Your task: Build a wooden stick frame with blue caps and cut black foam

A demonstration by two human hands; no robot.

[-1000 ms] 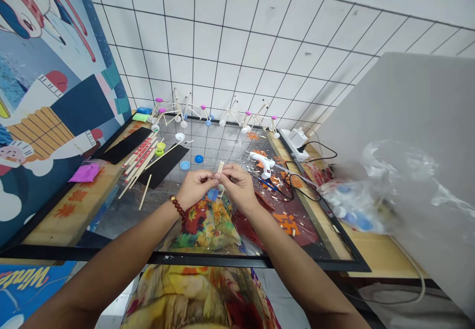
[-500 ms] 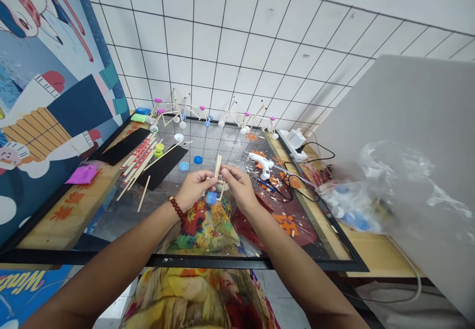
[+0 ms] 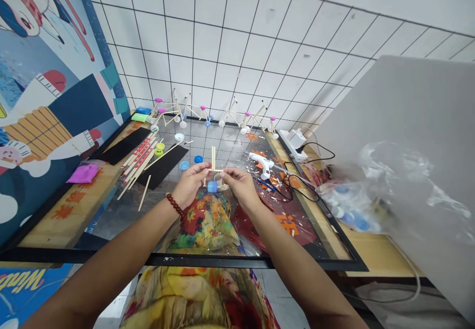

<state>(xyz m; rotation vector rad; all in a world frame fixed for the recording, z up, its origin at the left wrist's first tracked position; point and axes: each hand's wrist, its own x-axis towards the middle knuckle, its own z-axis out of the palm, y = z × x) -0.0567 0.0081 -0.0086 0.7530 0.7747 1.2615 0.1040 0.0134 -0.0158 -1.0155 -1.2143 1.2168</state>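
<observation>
My left hand (image 3: pixel 190 185), with a beaded bracelet at the wrist, pinches one side of a small frame of wooden sticks (image 3: pixel 213 157). On the other side, the thumb and fingers of my right hand (image 3: pixel 240 185) are closed on the same frame. Two sticks point up side by side from it, and a short crosspiece runs between my fingertips. Below the crosspiece shows a blue piece (image 3: pixel 212 186), its kind unclear. My fingers cover part of the joints. The frame is held above the glass-topped table, in front of a patterned cloth.
A white glue gun (image 3: pixel 262 164) lies to the right among stick scraps and a black cable. Loose chopsticks (image 3: pixel 139 158) and black sheets (image 3: pixel 163 168) lie left. Blue caps (image 3: pixel 198 159) sit ahead. Several stick models (image 3: pixel 178 109) stand along the wall. A power strip (image 3: pixel 293 145) sits far right.
The stick frame has turned in my hands: its two sticks stand more upright and a crosspiece now shows level between my fingertips. The blue piece has shifted slightly up. Nothing else on the table has moved.
</observation>
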